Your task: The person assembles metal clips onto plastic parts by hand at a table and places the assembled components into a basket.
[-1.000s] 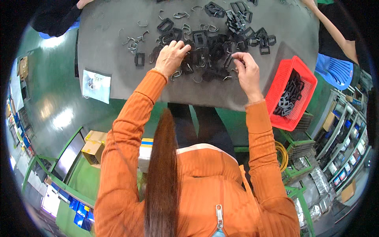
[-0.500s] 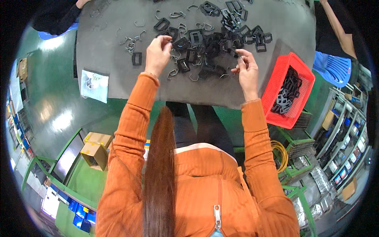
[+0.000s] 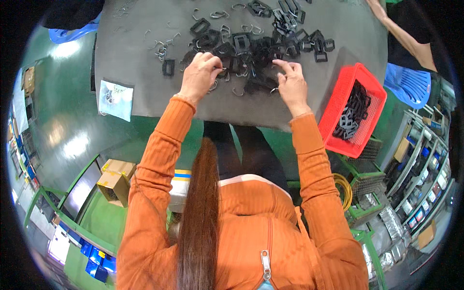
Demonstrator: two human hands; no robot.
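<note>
My left hand (image 3: pixel 199 77) is at the near left side of a heap of black rectangular buckles (image 3: pixel 241 43). Its thumb and forefinger are pinched together, and what lies between them is too small to make out. On the heap's near right side, my right hand (image 3: pixel 293 88) has thumb and forefinger apart, pointing toward the buckles. Nothing shows in its grip. Bent silver wire hooks (image 3: pixel 238 91) lie scattered among and around the buckles. A lone black buckle (image 3: pixel 168 67) rests left of my left hand.
The grey table (image 3: pixel 130 63) bears a light-blue packet (image 3: pixel 116 100) at its near left edge. A red perforated basket (image 3: pixel 337 99) with black buckles stands at the right. Another person's arm (image 3: pixel 408 38) reaches in at the far right; a blue chair (image 3: pixel 411 84) stands below it.
My left hand has moved a little right and nearer to me, toward the heap. My right hand has shifted slightly left, and its fingers have spread.
</note>
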